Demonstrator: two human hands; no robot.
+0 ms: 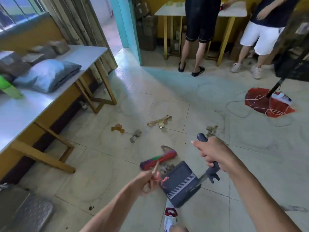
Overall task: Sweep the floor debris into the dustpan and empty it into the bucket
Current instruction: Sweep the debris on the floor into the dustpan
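Observation:
My left hand [148, 181] grips the thin pink handle of a broom whose multicoloured bristle head [158, 160] rests on the tiled floor. My right hand [211, 153] is closed around the long grey handle of a dark grey dustpan [179, 183], which sits on the floor just right of the broom head. A small pile of grey-brown debris [168, 169] lies at the dustpan's mouth, between it and the bristles. More debris lies farther out: an orange scrap [117, 128], a grey piece [135, 135], a yellowish strip [159, 122] and torn bits [211, 129]. No bucket is in view.
A long white-topped wooden table [50, 91] with folded cloth runs along the left. Two persons stand at a far table [173, 11]. A red mat [267, 102] with cords and a black stand lies at right. My shoe [170, 215] is below the dustpan.

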